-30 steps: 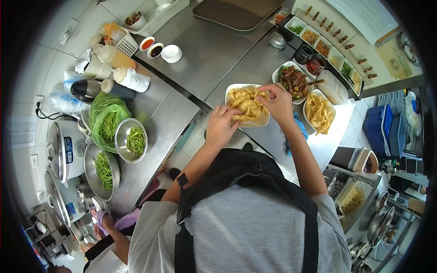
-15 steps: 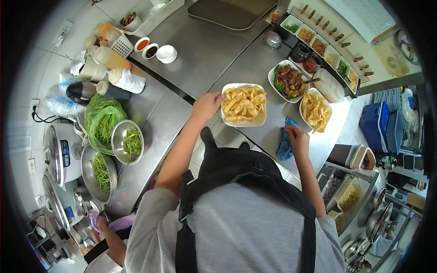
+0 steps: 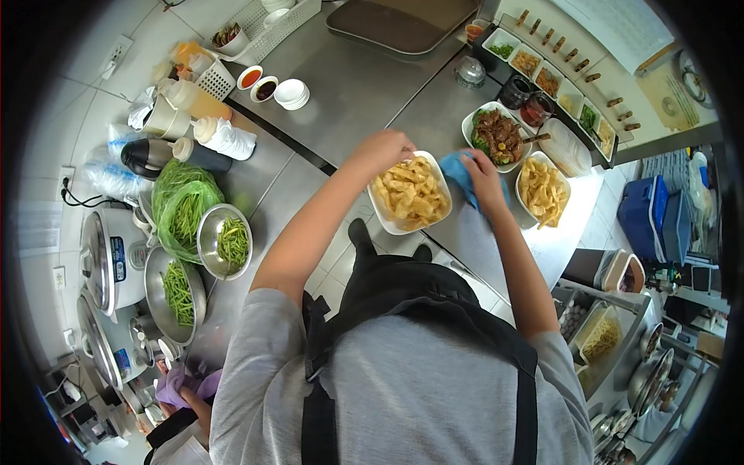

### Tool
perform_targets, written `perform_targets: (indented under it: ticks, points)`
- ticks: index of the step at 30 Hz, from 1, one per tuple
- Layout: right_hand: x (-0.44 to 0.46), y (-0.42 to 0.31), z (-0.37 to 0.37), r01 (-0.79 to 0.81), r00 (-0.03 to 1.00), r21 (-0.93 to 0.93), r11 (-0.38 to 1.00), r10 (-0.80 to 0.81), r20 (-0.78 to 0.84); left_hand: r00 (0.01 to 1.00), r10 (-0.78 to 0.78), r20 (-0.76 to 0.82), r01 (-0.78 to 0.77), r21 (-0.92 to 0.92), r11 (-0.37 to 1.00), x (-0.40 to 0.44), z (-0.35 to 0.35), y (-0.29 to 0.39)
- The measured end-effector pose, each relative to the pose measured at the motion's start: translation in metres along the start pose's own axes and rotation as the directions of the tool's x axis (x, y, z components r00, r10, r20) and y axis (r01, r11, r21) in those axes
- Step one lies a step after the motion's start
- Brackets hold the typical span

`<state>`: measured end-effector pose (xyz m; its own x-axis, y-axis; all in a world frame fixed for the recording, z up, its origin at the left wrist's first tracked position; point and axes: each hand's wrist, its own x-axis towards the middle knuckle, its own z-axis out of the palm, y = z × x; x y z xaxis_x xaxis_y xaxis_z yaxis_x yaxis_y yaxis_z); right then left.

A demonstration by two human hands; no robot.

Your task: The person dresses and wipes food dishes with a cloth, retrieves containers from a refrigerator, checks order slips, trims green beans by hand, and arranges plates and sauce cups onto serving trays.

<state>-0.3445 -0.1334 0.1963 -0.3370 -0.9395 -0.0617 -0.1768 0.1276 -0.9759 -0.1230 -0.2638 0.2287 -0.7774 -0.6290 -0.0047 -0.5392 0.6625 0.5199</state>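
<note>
My left hand [image 3: 387, 150] grips the far rim of a square white bowl [image 3: 378, 203] heaped with golden fried pieces [image 3: 409, 192]; its fingertips are partly hidden. The bowl sits turned at the counter's near edge. In my right hand [image 3: 482, 177] is a blue cloth [image 3: 457, 172], bunched under the fingers close to the bowl's right side. Just beyond that hand stands a white bowl of dark sliced meat [image 3: 497, 133] and greens. To its right, a second bowl of golden fried pieces [image 3: 542, 192] rests on the counter.
Condiment tubs [image 3: 548, 79] line the back right, beside dark jars [image 3: 514, 91]. A brown tray [image 3: 399, 27] lies at the back. Sauce cups [image 3: 264, 88], bottles, a steel bowl of green vegetables [image 3: 232, 240] and rice cookers stand left. Another person's hand holds a purple cloth [image 3: 182, 387] lower left.
My left hand has moved right along the bowl's far rim, and the bowl has turned. My right hand has carried the blue cloth up and left, closer to the bowl.
</note>
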Motion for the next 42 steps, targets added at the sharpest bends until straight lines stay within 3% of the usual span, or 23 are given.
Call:
perform_targets:
  ticks: [1, 3, 4, 10, 13, 16, 19, 22, 24, 26, 27, 29, 30, 31, 32, 33, 36, 37, 40, 42]
  points:
    - [0.009, 0.000, 0.017, -0.044, 0.998, 0.117, 0.992, 0.037, 0.056, 0.999, 0.045, -0.012, -0.045, 0.046, 0.998, 0.004, 0.000, 0.004]
    - [0.019, 0.001, 0.043, -0.146, 0.979, 0.337, 0.930, 0.086, 0.184, 0.997, -0.019, 0.073, 0.012, 0.093, 0.996, 0.010, -0.003, 0.013]
    - [0.020, 0.002, 0.045, -0.173, 0.973, 0.339, 0.925, 0.107, 0.205, 0.992, -0.057, 0.116, 0.043, 0.117, 0.992, 0.009, -0.006, 0.016]
    - [-0.004, 0.023, 0.025, -0.288, 0.938, 0.262, 0.921, 0.216, 0.270, 0.995, -0.097, -0.017, 0.098, 0.013, 0.995, -0.017, -0.005, 0.008]
    - [-0.027, 0.030, 0.016, -0.307, 0.936, 0.230, 0.924, 0.249, 0.247, 0.973, -0.175, -0.148, 0.171, -0.043, 0.984, -0.034, 0.003, -0.009]
    - [-0.044, 0.043, 0.024, -0.314, 0.947, 0.364, 0.877, 0.263, 0.184, 0.935, -0.318, -0.159, 0.308, -0.086, 0.947, -0.049, 0.001, -0.010]
    - [-0.059, 0.048, 0.039, -0.315, 0.934, 0.342, 0.885, 0.354, -0.056, 0.887, -0.359, -0.290, 0.329, -0.148, 0.933, -0.070, 0.015, -0.015]
    - [-0.079, 0.034, 0.049, -0.313, 0.896, 0.403, 0.860, 0.408, -0.176, 0.776, -0.521, -0.357, 0.438, -0.289, 0.851, -0.093, 0.038, -0.006]
    - [-0.087, 0.044, 0.051, -0.285, 0.905, 0.448, 0.847, 0.392, -0.165, 0.720, -0.655, -0.228, 0.466, -0.542, 0.700, -0.108, 0.050, 0.000]
    - [-0.094, 0.051, 0.039, -0.330, 0.932, 0.247, 0.911, 0.356, -0.067, 0.624, -0.777, -0.081, 0.459, -0.767, 0.448, -0.121, 0.061, 0.019]
    - [-0.097, 0.048, 0.031, -0.340, 0.939, 0.139, 0.930, 0.345, -0.014, 0.637, -0.771, -0.015, 0.426, -0.827, 0.367, -0.127, 0.065, 0.025]
    - [-0.102, 0.021, 0.004, -0.174, 0.985, -0.227, 0.958, 0.171, -0.035, 0.663, -0.741, 0.109, 0.357, -0.915, 0.185, -0.137, 0.072, 0.035]
    - [-0.098, 0.009, -0.012, -0.111, 0.991, -0.203, 0.973, 0.095, -0.091, 0.673, -0.724, 0.149, 0.378, -0.911, 0.163, -0.139, 0.071, 0.041]
    - [-0.092, -0.006, -0.027, -0.062, 0.981, -0.307, 0.950, 0.001, -0.194, 0.681, -0.707, 0.192, 0.400, -0.906, 0.140, -0.141, 0.068, 0.049]
    - [-0.086, -0.034, -0.041, -0.158, 0.962, -0.387, 0.909, 0.053, -0.268, 0.690, -0.685, 0.233, 0.422, -0.899, 0.119, -0.143, 0.063, 0.057]
    - [-0.080, -0.043, -0.049, -0.091, 0.938, -0.445, 0.891, -0.073, -0.338, 0.688, -0.684, 0.241, 0.455, -0.878, 0.149, -0.145, 0.059, 0.062]
    - [-0.061, -0.065, -0.046, 0.083, 0.917, -0.542, 0.836, -0.277, -0.286, 0.696, -0.708, 0.121, 0.537, -0.741, 0.402, -0.144, 0.056, 0.057]
    - [-0.053, -0.055, -0.037, 0.018, 0.950, -0.446, 0.895, -0.154, -0.272, 0.718, -0.685, 0.126, 0.520, -0.751, 0.407, -0.142, 0.055, 0.053]
    - [-0.037, -0.027, -0.006, 0.069, 0.976, -0.423, 0.904, -0.149, -0.161, 0.768, -0.625, 0.141, 0.481, -0.771, 0.417, -0.136, 0.057, 0.043]
    - [-0.029, -0.026, 0.015, 0.104, 0.969, -0.382, 0.918, -0.180, -0.170, 0.779, -0.610, 0.144, 0.476, -0.769, 0.427, -0.136, 0.054, 0.039]
